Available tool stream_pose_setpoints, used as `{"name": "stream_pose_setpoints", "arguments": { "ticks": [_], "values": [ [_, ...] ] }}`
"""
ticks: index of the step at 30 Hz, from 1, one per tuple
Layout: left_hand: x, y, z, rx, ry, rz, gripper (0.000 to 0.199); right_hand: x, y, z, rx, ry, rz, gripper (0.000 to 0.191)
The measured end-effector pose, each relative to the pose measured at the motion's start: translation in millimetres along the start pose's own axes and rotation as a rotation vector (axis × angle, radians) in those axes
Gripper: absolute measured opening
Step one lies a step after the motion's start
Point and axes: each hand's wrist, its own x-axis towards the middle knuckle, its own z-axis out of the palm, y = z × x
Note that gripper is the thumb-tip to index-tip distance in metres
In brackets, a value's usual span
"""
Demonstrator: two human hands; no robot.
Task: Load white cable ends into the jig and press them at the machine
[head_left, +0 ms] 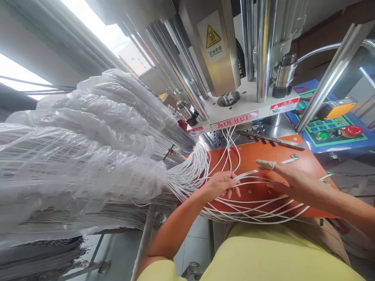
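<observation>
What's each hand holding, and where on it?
The left hand grips white insulated wires partway along their length, not at the ends. The right hand lies spread over the wires; whether it grips any cannot be told.

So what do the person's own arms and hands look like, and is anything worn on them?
The left hand and right hand are bare, without gloves, and the forearms are uncovered below a pale yellow short-sleeved top. One finger of the right hand wears a tan finger wrap. No watch or bracelet shows.
</observation>
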Motion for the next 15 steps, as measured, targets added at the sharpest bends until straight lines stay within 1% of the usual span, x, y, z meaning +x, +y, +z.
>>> {"name": "stream_pose_setpoints", "arguments": {
  "ticks": [1, 3, 7, 9, 11, 13, 14, 15],
  "values": [
    [-1, 0, 0.3, -0.002, -0.002, 0.008, 0.039, 12, -2, 3, -0.010, -0.020, -0.037, 0.050],
    [-4, -1, 0.9, 0.004, -0.005, 0.018, 0.041, 30, -4, 5, -0.029, -0.073, -0.050, 0.049],
    [-7, -4, 1.3, 0.047, 0.029, 0.030, 0.042, 43, -8, 0, -0.091, -0.219, -0.032, 0.042],
    [-7, -7, 1.7, 0.077, 0.066, 0.038, 0.042, 44, -6, 0, -0.142, -0.217, -0.078, 0.037],
    [-5, -8, 2.4, 0.099, 0.087, 0.051, 0.041, 42, 0, 0, -0.206, -0.161, -0.115, 0.037],
    [-4, -9, 2.5, 0.101, 0.087, 0.085, 0.039, 39, 5, -1, -0.254, -0.118, -0.118, 0.037],
    [-3, -9, 2.0, 0.096, 0.088, 0.106, 0.038, 37, 5, -3, -0.246, -0.126, -0.106, 0.036],
    [-3, -9, 1.2, 0.085, 0.098, 0.129, 0.037, 34, 3, -6, -0.205, -0.160, -0.084, 0.032]
  ]
}}
